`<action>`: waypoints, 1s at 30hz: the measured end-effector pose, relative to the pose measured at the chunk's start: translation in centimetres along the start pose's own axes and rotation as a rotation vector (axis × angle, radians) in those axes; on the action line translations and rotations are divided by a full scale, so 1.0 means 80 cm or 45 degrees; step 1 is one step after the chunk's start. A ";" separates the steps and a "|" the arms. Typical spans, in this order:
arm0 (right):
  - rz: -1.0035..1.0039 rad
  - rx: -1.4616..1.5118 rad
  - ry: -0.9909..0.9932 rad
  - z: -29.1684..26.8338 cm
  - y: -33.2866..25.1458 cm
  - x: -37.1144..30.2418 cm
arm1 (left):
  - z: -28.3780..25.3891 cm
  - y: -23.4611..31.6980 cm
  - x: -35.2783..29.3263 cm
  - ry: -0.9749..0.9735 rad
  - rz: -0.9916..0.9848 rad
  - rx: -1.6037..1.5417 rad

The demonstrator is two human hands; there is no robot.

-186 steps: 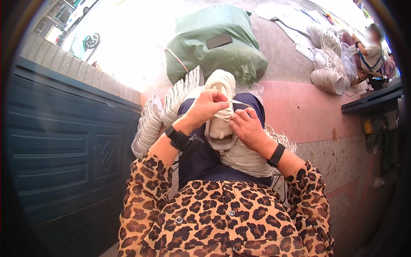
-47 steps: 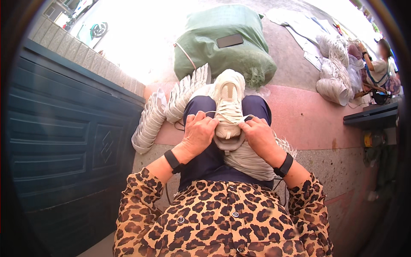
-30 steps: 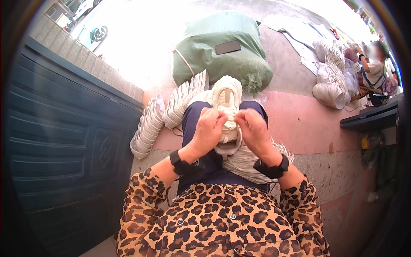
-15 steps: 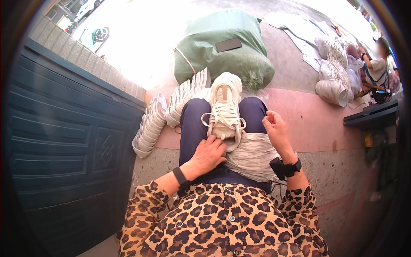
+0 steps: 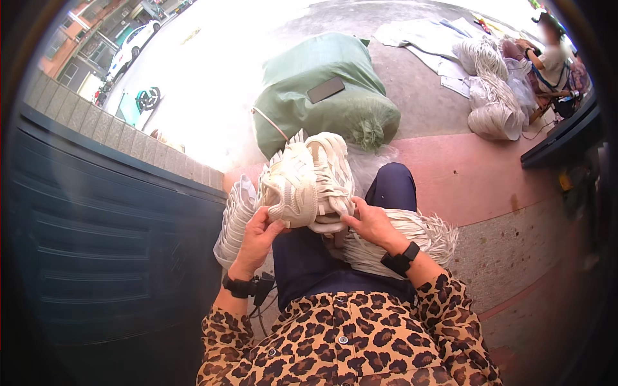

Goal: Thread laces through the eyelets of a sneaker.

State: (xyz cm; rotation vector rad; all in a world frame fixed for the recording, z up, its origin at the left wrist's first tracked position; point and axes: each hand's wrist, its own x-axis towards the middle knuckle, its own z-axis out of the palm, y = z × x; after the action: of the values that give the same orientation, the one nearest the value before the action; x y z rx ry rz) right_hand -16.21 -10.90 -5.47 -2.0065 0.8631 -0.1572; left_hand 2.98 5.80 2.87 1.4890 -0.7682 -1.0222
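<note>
At the far left, a row of white shoe soles (image 5: 235, 215) is stacked beside the knee. The left hand (image 5: 257, 235) is closed on the heel side of the cream sneaker (image 5: 309, 183), which is held above the lap between both hands. The right hand (image 5: 370, 222) is gripped on its other side, over a bundle of white laces (image 5: 402, 235). Behind, a green sack (image 5: 322, 96) is seen.

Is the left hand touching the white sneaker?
Touching. The head view shows the left hand with its fingers pressed against the heel side of the white sneaker on the lap.
</note>
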 end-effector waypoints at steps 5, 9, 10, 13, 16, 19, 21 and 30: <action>-0.074 0.104 0.118 0.028 0.033 0.010 | 0.016 -0.014 -0.027 0.075 0.160 0.284; 0.230 0.790 -0.090 0.036 0.039 0.033 | 0.030 -0.027 -0.035 -0.087 0.661 0.994; 0.355 1.146 -0.131 0.029 0.034 0.031 | 0.036 -0.031 -0.035 -0.184 0.678 1.103; 0.433 1.245 -0.131 0.029 0.031 0.022 | 0.061 -0.044 -0.021 -0.174 0.572 1.353; 0.566 1.302 -0.100 0.019 0.014 0.028 | 0.057 -0.050 -0.001 -0.139 0.503 1.444; 0.694 1.299 -0.044 0.023 0.040 0.061 | 0.049 -0.041 0.010 -0.144 0.399 1.370; 0.652 0.812 0.171 0.039 0.070 0.098 | 0.041 -0.043 0.013 -0.171 0.360 1.280; 0.452 0.583 0.313 0.045 0.000 0.076 | 0.022 -0.028 0.011 -0.136 0.085 0.870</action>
State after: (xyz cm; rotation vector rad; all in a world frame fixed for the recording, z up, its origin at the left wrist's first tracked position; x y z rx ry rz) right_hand -10.17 -12.21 -8.81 -1.4032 1.2031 -0.3679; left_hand 1.63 4.66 0.53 1.9709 -1.3238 -0.8270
